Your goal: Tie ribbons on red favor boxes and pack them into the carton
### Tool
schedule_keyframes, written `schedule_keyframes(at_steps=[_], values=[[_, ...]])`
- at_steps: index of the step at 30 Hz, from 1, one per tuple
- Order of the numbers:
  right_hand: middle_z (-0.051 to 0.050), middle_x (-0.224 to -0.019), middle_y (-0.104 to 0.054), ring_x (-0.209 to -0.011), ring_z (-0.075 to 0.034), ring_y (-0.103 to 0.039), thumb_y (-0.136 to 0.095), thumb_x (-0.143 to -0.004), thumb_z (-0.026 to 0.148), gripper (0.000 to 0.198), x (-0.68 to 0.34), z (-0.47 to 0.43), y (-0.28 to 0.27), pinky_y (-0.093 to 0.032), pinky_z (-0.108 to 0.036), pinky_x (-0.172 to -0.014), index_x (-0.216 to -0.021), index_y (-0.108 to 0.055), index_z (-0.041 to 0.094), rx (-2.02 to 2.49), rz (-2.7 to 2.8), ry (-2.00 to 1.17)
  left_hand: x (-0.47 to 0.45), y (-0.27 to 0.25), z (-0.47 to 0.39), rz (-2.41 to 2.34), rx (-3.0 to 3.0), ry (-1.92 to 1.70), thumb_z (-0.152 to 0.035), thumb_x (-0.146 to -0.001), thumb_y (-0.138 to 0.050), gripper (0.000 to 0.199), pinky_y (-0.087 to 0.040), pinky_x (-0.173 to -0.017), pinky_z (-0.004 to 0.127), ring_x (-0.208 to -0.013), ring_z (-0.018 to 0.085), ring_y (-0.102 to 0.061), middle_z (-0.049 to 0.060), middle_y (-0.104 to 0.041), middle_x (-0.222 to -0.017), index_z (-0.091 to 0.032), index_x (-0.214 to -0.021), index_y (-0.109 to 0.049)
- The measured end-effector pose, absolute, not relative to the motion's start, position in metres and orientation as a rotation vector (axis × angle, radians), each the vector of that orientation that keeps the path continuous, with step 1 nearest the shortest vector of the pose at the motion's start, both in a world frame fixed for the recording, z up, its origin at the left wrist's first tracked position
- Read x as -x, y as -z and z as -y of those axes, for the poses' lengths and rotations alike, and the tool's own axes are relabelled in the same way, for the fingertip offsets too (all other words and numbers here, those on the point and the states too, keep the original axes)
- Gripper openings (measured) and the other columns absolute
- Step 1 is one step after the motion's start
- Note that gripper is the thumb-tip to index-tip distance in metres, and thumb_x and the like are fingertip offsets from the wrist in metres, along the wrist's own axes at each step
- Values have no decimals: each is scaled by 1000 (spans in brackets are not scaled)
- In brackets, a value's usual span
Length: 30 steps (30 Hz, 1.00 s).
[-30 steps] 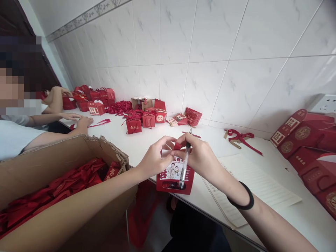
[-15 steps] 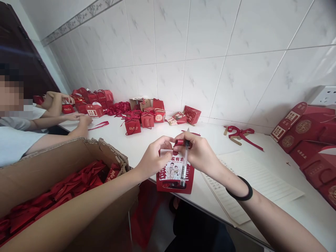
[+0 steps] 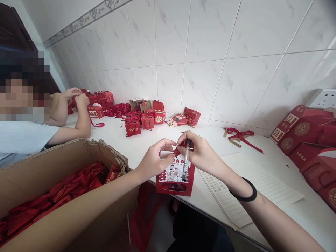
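A red gift box point(image 3: 173, 189) with a white panel showing a cartoon couple stands upright at the table's near edge. At its top, my left hand point(image 3: 156, 158) pinches a dark red ribbon point(image 3: 178, 149), thumb and fingers closed. From the other side my right hand point(image 3: 200, 151) grips the same ribbon with its fingertips. A clear pen point(image 3: 186, 164) with a black end is also tucked in my right fingers, hanging down across the panel. The exact form of the ribbon between my fingertips is partly hidden.
At left stands a cardboard box point(image 3: 78, 148) full of red ribboned boxes. Small red boxes point(image 3: 132, 126) and a ribbon pile point(image 3: 118, 110) line the wall. Written sheets point(image 3: 252, 185) lie right; larger red boxes point(image 3: 301, 140) sit beyond. A co-worker's hands point(image 3: 78, 96) work at far left.
My right hand has shifted slightly, drawing the ribbon tighter and lower, and the pen tilts a little differently. The co-worker at left has leaned in and raised their hands with a ribbon.
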State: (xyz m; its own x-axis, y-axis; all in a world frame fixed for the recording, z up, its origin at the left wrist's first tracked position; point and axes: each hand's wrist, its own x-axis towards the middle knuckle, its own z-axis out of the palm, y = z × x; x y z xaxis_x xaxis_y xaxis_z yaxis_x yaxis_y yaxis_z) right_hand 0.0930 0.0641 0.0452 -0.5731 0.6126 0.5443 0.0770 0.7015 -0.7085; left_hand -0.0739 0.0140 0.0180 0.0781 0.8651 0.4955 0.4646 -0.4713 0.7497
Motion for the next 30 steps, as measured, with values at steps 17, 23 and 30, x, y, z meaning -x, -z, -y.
schedule_keyframes(at_steps=[17, 23, 30], values=[[-2, -78, -57, -63, -14, -53, -51, -86, 18, 4, -96, -61, -40, -40, -25, -55, -87, -47, 19, 516, 2114, -227, 72, -17, -12, -1179, -2216, -1410, -9, -80, -46, 14, -49, -73, 24, -81, 14, -62, 3, -66, -86, -16, -85, -57], [-2, -73, -54, -61, -15, -50, -47, -88, 21, 10, -102, -54, -50, -39, -24, -54, -80, -41, 19, 463, 2052, -46, 71, -17, -12, -1113, -2304, -1426, -8, -81, -45, 31, -50, -73, 24, -85, 14, -62, 7, -65, -97, -15, -107, -61], [-2, -64, -44, -53, -14, -38, -36, -81, 10, 11, -97, -49, -40, -29, -23, -47, -77, -43, 17, 413, 2317, 194, 68, -17, -10, -1147, -2296, -1461, -5, -79, -44, 23, -47, -68, 22, -74, 12, -58, 2, -62, -80, -16, -86, -62]])
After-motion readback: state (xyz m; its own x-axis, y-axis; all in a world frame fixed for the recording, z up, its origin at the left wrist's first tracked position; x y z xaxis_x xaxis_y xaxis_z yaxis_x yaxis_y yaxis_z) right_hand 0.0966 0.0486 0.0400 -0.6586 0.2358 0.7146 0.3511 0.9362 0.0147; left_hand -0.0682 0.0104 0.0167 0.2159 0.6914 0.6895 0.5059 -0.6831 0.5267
